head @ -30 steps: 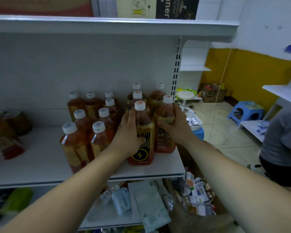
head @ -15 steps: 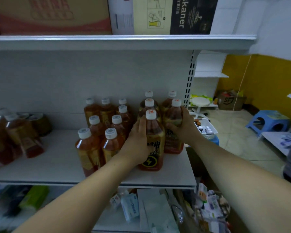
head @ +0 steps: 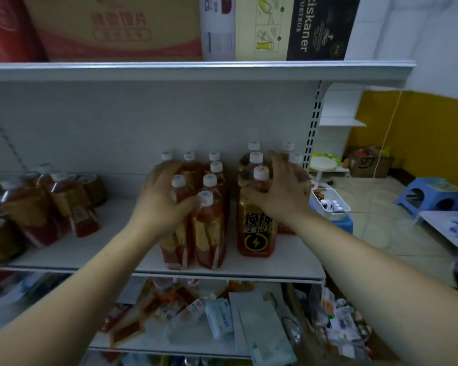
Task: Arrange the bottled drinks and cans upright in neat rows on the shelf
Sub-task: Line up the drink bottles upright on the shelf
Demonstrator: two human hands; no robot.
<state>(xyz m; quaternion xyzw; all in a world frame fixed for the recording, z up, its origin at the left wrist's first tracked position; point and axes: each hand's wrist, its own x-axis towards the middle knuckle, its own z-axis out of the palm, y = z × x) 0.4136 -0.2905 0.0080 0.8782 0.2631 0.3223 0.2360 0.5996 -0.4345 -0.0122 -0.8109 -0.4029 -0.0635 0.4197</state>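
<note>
White metal shelf (head: pixel 291 262), middle tier of a shop unit, pale back panel behind.

Stock in hand: two upright blocks of capped bottles stand at the right end of this tier. The left block is red-and-gold bottles (head: pixel 209 233) in short columns. The right block is headed by a lightning-label bottle (head: pixel 257 233), with an outer bottle (head: pixel 297 158) beside the upright post. A narrow gap separates the blocks, and the front bottles stand slightly out of line.

Left hand (head: pixel 161 204): laid against the left flank of the red-and-gold block, fingers spread and only lightly bent, thumb touching the neck of the front bottle. It presses, not grips.

Right hand (head: pixel 280 191): fingers curled over the shoulder of the outer bottle, thumb resting on the lightning-label bottle.

Assessment: the step in hand appears to be squaring up the two blocks. The next move likely calls for bringing the fronts level and the columns straight, pushing low enough not to tip the tall bottles.

Outstanding: the leaning bottles (head: pixel 64 204) at the left of the tier are not yet upright; detail there is blurred.

Surroundings: cardboard cartons (head: pixel 117 30) on the tier above, loose packets (head: pixel 217 318) on the tier below, a white basket (head: pixel 328 207) and a blue stool (head: pixel 431 196) on the floor to the right.
</note>
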